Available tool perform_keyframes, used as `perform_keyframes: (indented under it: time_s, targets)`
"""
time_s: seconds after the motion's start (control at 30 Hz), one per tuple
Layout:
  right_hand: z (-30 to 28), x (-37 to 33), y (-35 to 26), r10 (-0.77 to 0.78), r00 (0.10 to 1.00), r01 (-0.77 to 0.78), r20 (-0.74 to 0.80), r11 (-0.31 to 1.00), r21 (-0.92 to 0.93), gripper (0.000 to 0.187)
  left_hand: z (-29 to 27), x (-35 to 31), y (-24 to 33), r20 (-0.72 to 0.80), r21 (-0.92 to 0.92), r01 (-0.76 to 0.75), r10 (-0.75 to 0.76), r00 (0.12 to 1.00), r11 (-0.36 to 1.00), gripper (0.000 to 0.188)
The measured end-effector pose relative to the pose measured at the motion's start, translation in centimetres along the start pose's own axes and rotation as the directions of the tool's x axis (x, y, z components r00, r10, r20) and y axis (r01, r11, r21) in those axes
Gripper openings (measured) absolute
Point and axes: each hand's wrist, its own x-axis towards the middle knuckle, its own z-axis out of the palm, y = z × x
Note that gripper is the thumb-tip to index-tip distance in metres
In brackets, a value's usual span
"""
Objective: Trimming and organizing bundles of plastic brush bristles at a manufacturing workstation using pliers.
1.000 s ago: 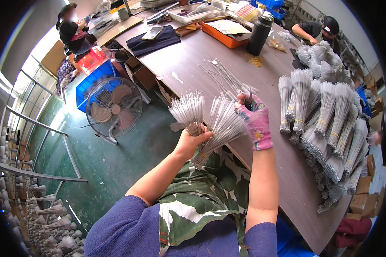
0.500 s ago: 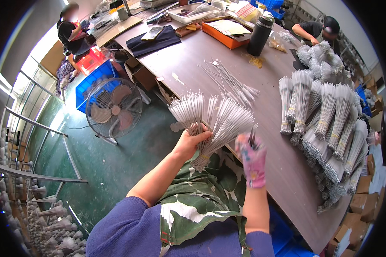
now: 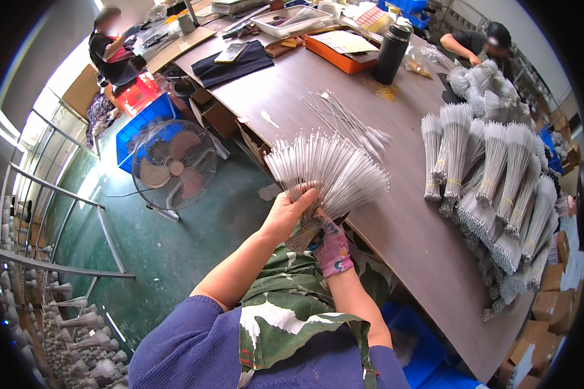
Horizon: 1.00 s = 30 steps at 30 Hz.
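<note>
My left hand (image 3: 291,211) is closed round a fanned bundle of thin wire brushes (image 3: 328,168), their white bristled ends spread upward and their bare wire ends pointing down toward my lap. My right hand (image 3: 334,246), in a pink patterned glove, is at the bundle's lower right side. Its thumb side presses against the wires, and the other fingers are mostly hidden. On the table just beyond the bundle lie several loose wire brushes (image 3: 353,123).
Many banded brush bundles (image 3: 493,162) are piled on the table's (image 3: 409,240) right side. A black bottle (image 3: 392,53), an orange box (image 3: 344,55) and a phone (image 3: 231,52) on dark cloth stand farther back. A floor fan (image 3: 175,167) is left; two people work beyond.
My right hand has moved left from beside the bundle to its lower end; the dark pointed tool seen in it before is now hidden. The brushes are fanned more evenly.
</note>
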Motion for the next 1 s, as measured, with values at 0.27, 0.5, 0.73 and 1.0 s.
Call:
perform_keyframes:
  time_s: [0.27,0.5,0.73,1.0]
  targets:
    - [2.3,-1.3,-0.6,-0.198,0.965,0.199,0.169,0.98,0.013,0.035,-0.6,-2.0,2.6,-0.021,0.233,-0.138,0.147,0.989,0.963,0.021]
    - [3.9,-1.7,-2.3,-0.319,0.936,0.345,0.147,0.914,-0.213,0.034,-0.7,-2.3,2.6,-0.043,-0.047,-0.118,0.116,0.992,0.992,0.022]
    - [5.6,-3.5,-2.5,-0.418,0.905,0.422,0.076,0.864,-0.274,0.035,-1.4,-2.2,1.9,0.005,-0.162,-0.134,0.136,0.991,0.978,0.021]
    - [6.3,-4.6,-3.0,-0.423,0.906,0.403,-0.011,0.872,-0.279,0.037,-1.1,-3.0,2.2,0.038,-0.131,-0.031,0.036,0.999,0.991,0.029]
